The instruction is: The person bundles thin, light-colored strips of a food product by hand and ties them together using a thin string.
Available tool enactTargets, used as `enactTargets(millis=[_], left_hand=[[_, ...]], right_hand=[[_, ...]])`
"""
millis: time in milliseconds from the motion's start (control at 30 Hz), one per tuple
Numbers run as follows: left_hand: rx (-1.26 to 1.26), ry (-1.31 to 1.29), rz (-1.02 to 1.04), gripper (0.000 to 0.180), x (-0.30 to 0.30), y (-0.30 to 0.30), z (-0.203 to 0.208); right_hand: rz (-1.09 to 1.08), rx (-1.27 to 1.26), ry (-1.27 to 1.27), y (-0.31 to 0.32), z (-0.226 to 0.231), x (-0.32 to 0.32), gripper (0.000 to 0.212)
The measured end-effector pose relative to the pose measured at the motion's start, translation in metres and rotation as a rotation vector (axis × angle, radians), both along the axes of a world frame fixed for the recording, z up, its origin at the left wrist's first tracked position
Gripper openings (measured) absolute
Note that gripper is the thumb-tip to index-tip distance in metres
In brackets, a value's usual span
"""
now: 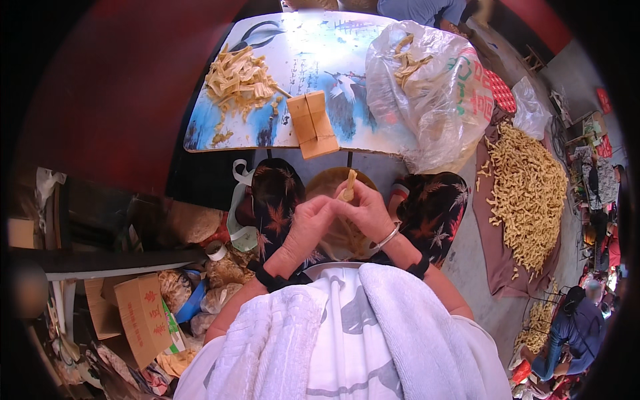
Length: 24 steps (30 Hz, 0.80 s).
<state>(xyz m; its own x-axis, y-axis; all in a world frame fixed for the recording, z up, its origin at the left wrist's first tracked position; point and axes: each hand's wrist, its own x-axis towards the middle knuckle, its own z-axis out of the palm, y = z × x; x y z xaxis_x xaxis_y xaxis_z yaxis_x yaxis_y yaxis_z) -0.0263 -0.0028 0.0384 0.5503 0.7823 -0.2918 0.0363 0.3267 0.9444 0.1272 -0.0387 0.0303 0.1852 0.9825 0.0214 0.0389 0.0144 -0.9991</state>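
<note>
Between my knees, my two hands meet at a pale yellow, twisted food strip (349, 185). My right hand (371, 215) pinches it, and one end sticks up above the fingers. The fingers of my left hand (311, 225) press against the strip's lower part, partly hidden behind the knuckles. Beneath the hands sits a round basin (319, 184) with more pale pieces in it, mostly covered from view. Ahead on the table (363, 137) lies a heap of similar flat strips (241, 79). Near the table's front edge rests a wooden block-like tool (312, 123) with a handle.
A clear plastic bag (433, 100) of strips covers the table's right end. On the right, a large pile of short twisted pieces (527, 193) lies on a brown cloth (487, 243). A cardboard box (143, 320) and bags (223, 270) crowd the left. Another person (577, 330) crouches far right.
</note>
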Motion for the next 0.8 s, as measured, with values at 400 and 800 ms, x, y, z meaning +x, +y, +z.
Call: enactTargets(millis=[400, 800], left_hand=[[0.044, 0.056, -0.022, 0.022, -0.012, 0.011, 0.014], [0.536, 0.273, 0.059, 0.015, -0.006, 0.095, 0.042]], right_hand=[[0.064, -0.191, 0.352, 0.019, 0.033, 0.014, 0.007], [-0.056, 0.016, -0.072, 0.084, 0.048, 0.027, 0.018]])
